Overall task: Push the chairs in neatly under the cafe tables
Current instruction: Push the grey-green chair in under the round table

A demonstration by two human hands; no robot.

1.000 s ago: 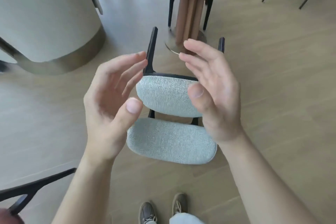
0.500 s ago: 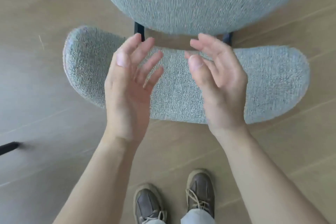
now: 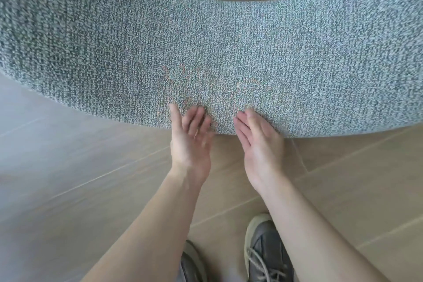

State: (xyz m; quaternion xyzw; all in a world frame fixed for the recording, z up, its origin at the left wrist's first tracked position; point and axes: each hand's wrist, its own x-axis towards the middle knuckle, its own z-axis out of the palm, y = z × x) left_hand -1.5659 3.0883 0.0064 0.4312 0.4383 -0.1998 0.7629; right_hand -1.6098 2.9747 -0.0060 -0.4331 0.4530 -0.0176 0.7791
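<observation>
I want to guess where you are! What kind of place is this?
Probably an indoor place for sitting, maybe a cafe or dining room, though I can't be sure. A padded chair back fills the view, and the floor is smooth wood-look planks, walked on in shoes.

Bright, even daylight, with a pale sheen on the floor (image 3: 45, 167) at left. Soft shadows. The left hand (image 3: 190, 142) is motion-blurred. The chair backrest (image 3: 229, 41) is sharp centrally and smeared at the edges.

1. Floor (image 3: 68, 178): pale wood-look planks with thin seams running diagonally; fills the lower half of the frame.
2. Grey lace-up shoe (image 3: 263, 252), pale sole: stands on the floor, bottom centre-right.
3. Second grey shoe (image 3: 192, 265): bottom centre, near the first, partly hidden.
</observation>
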